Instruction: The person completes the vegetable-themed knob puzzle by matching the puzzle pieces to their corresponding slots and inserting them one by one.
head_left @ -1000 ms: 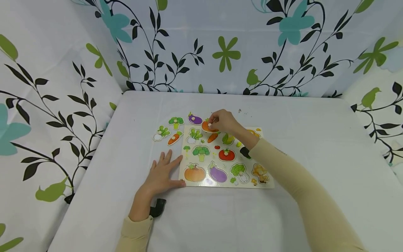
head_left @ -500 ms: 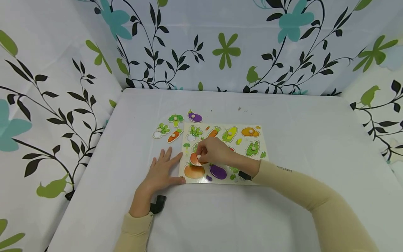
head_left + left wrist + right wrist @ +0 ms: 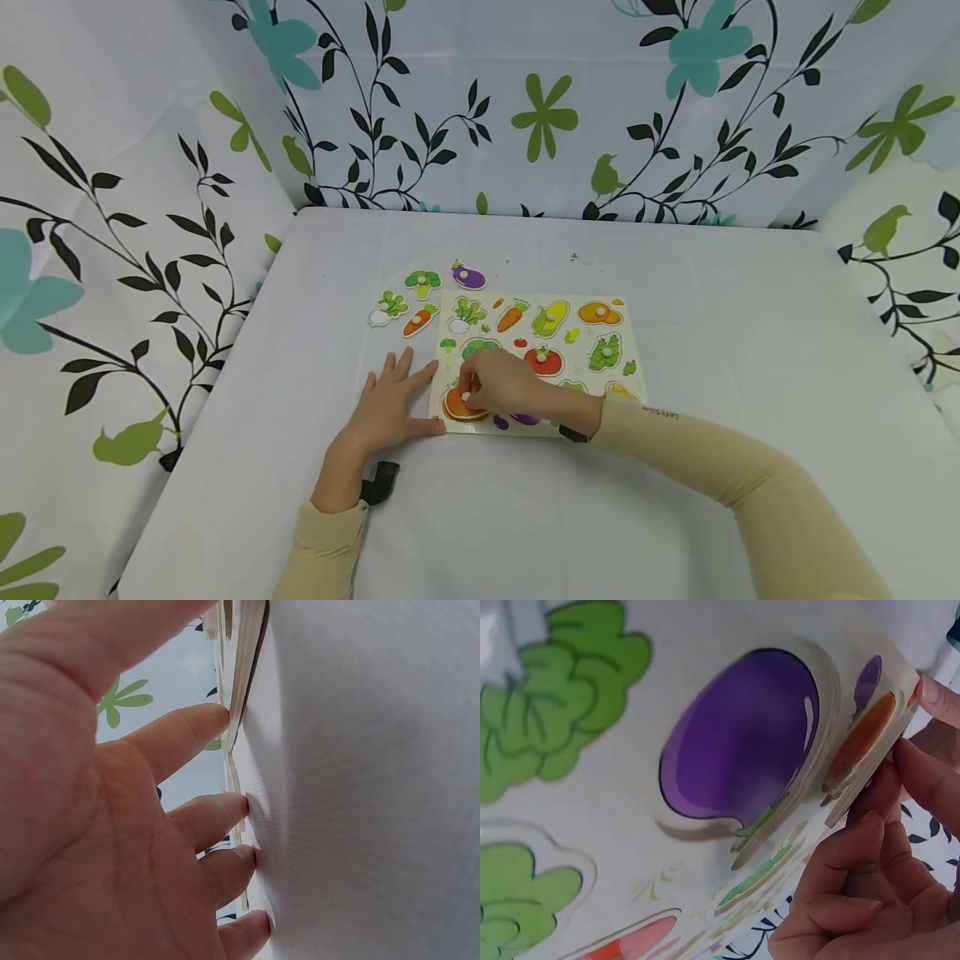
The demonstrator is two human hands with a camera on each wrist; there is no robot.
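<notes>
My right hand (image 3: pixel 498 382) pinches the small knob of a pumpkin puzzle piece (image 3: pixel 454 407). The piece is low over the pumpkin slot at the near-left corner of the vegetable puzzle board (image 3: pixel 576 360). In the right wrist view, the piece's pale edge shows just above the orange pumpkin picture (image 3: pixel 862 742), close to the purple eggplant slot (image 3: pixel 739 742). Fingers spread, my left hand (image 3: pixel 386 408) rests on the table with its thumb at the board's near-left corner. In the left wrist view its fingertips (image 3: pixel 217 716) reach the board's edge. The right hand covers part of the broccoli slot.
Loose knobbed pieces lie beyond the board's left side: an eggplant (image 3: pixel 470 277), a broccoli (image 3: pixel 423 282), a white radish (image 3: pixel 387 309) and a carrot (image 3: pixel 419 321). Knobbed corn (image 3: pixel 551 319) and tomato (image 3: pixel 544 362) pieces sit in the board. White cloth covers the table (image 3: pixel 720 333).
The pumpkin piece has come from the board's far-left edge across to the near-left corner, pinched in my right hand, and is now lower over its slot. My left hand stays put.
</notes>
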